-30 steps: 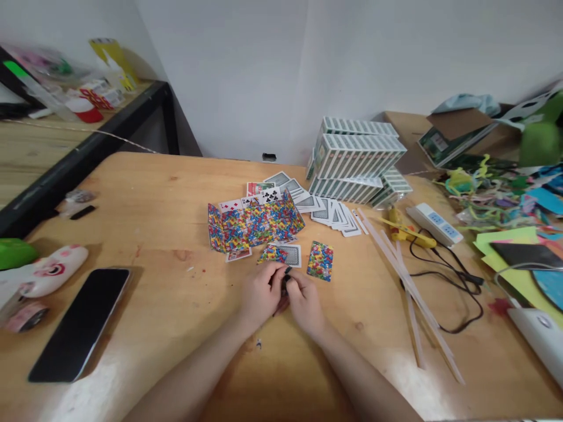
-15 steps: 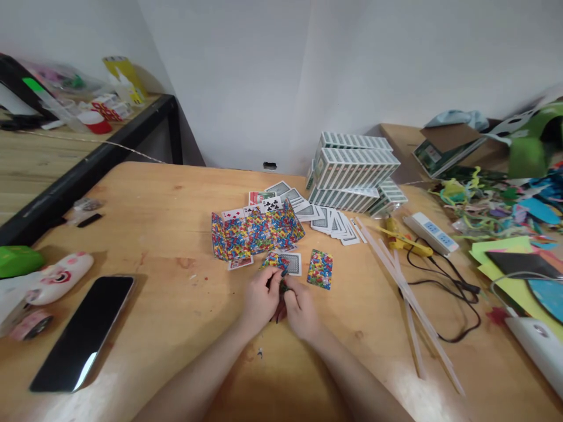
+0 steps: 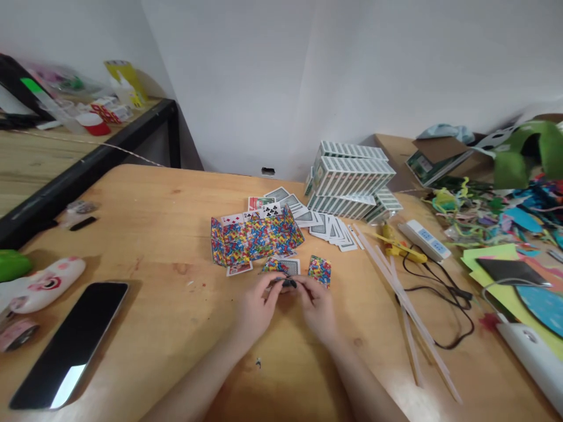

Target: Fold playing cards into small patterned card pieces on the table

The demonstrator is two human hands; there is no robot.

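My left hand and my right hand meet at the middle of the wooden table, fingertips pinched together on a small dark thing that I cannot make out. Just beyond the fingers lie a grey-backed playing card and two cards covered in colourful pattern. Behind them stands a low folded wall of colourful patterned cards with face-up playing cards along its top.
Stacked green card boxes and fanned cards lie at the back. Long thin sticks, a yellow glue gun, a power strip and a black cable lie right. A black phone and a pink-white toy lie left.
Both hands have slid a little forward toward the cards and drawn slightly apart, still pinching the small dark thing. The view has tilted a bit.
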